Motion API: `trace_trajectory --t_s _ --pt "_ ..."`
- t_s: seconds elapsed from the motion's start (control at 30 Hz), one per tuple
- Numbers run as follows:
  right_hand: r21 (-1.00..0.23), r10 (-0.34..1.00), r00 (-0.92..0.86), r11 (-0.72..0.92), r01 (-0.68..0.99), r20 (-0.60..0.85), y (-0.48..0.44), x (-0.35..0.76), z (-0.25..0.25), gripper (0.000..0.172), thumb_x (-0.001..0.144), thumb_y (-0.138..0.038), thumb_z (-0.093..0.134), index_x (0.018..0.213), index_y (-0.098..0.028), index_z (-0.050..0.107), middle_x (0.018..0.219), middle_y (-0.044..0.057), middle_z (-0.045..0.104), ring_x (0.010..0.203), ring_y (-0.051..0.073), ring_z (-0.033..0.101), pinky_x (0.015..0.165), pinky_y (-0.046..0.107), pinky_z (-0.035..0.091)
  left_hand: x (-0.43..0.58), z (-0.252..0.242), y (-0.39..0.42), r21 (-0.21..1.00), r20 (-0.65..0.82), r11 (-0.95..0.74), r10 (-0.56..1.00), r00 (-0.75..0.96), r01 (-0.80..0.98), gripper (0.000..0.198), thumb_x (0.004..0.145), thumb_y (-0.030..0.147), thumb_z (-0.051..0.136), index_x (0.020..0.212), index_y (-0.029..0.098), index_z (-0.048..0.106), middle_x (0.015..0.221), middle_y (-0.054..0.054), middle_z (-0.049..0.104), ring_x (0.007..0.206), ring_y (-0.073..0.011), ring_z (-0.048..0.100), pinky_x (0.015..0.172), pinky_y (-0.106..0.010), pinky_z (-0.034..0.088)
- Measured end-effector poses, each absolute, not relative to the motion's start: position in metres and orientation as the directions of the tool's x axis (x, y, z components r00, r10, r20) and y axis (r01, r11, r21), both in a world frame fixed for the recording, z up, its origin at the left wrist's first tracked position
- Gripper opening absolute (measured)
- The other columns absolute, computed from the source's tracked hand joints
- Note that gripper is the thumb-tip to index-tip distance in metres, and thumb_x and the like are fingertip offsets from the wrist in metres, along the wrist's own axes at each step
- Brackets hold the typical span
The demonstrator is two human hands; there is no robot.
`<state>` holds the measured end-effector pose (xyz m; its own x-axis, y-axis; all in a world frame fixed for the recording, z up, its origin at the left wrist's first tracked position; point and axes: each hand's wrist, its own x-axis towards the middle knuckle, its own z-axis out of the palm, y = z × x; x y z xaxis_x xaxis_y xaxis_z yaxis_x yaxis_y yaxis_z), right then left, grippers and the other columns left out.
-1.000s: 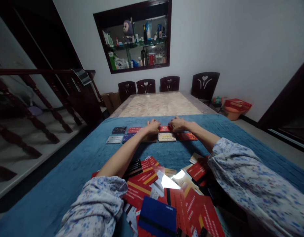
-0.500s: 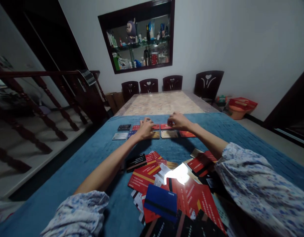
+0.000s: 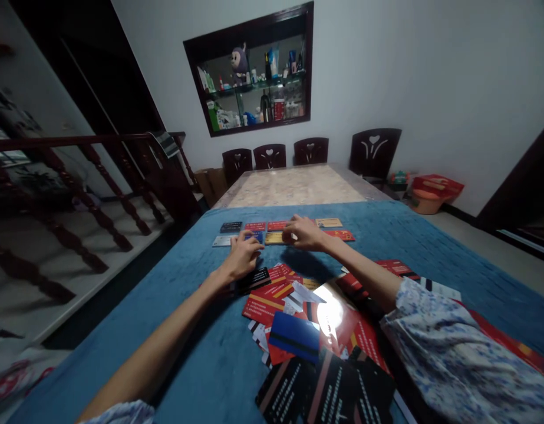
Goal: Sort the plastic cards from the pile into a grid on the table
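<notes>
Between the tabletop's [image 3: 298,184] side edges, your left hand [image 3: 244,258] and right hand [image 3: 303,233] half-curl their fingers by card rows [image 3: 275,238]; grip unclear.

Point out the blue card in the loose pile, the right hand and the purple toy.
Blue card [image 3: 294,336]: head view, its middle.
Right hand [image 3: 307,232]: head view, back of hand.
Purple toy [image 3: 240,66]: head view, its middle.

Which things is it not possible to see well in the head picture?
Head view: right end of the yellow card, behind the right grip.
Head view: lower ends of the black cards, cut by the bottom edge.
Head view: their lettering, too small.
Head view: anything under the right sleeve, covered by it.
</notes>
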<state>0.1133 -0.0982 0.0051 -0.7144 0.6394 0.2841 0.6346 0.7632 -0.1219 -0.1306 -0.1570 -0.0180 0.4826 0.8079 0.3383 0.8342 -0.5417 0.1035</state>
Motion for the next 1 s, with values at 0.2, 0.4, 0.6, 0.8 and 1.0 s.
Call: trace_trajectory --t_s 0.2,0.4,0.6,0.8,1.0 --pt "-0.138 0.542 -0.78 0.839 0.527 0.313 -0.119 0.092 -0.002 0.017 0.076 -0.01 0.059 0.081 -0.019 0.073 0.089 0.007 0.072 0.087 0.021 0.05 0.076 0.032 0.031 -0.153 -0.028 -0.194 0.111 0.324 -0.514 0.828 0.458 0.851 0.03 0.089 0.012 0.051 0.108 0.021 0.073 0.108 -0.01 0.071 0.129 -0.0338 0.04 0.101 -0.055 0.032" --pt "-0.184 0.478 -0.799 0.878 0.441 0.364 -0.133 0.078 -0.014 0.013 0.079 -0.013 0.061 0.079 -0.019 0.072 0.084 0.005 0.07 0.085 0.021 0.05 0.08 0.034 0.035 -0.168 -0.035 -0.214 0.137 0.327 -0.48 0.848 0.417 0.867 0.03 0.09 0.016 0.05 0.107 0.023 0.074 0.106 -0.009 0.071 0.127 -0.0335 0.042 0.101 -0.056 0.033" --pt "-0.2 0.438 -0.82 0.899 0.39 0.369 -0.139 0.071 -0.028 0.012 0.078 -0.023 0.067 0.086 -0.021 0.075 0.088 0.006 0.068 0.091 0.023 0.049 0.083 0.036 0.038 -0.173 -0.033 -0.228 0.185 0.301 -0.494 0.852 0.429 0.85 0.026 0.089 0.02 0.054 0.104 0.024 0.075 0.104 -0.009 0.072 0.124 -0.0324 0.043 0.101 -0.054 0.033" --pt "-0.221 0.399 -0.844 0.915 0.338 0.359 -0.142 0.068 -0.037 0.016 0.077 -0.026 0.07 0.092 -0.021 0.076 0.096 0.007 0.07 0.095 0.023 0.051 0.086 0.037 0.039 -0.175 -0.023 -0.237 0.182 0.218 -0.542 0.836 0.504 0.82 0.023 0.087 0.023 0.059 0.104 0.023 0.074 0.105 -0.008 0.071 0.123 -0.0319 0.045 0.103 -0.054 0.032" --pt "-0.226 0.371 -0.871 0.924 0.309 0.324 -0.142 0.067 -0.041 0.021 0.079 -0.03 0.071 0.096 -0.019 0.076 0.097 0.007 0.072 0.093 0.022 0.054 0.088 0.038 0.039 -0.176 -0.019 -0.24 0.185 0.19 -0.562 0.826 0.531 0.806 0.032 0.08 0.026 0.068 0.111 0.022 0.071 0.11 -0.008 0.069 0.126 -0.0332 0.042 0.105 -0.054 0.033"
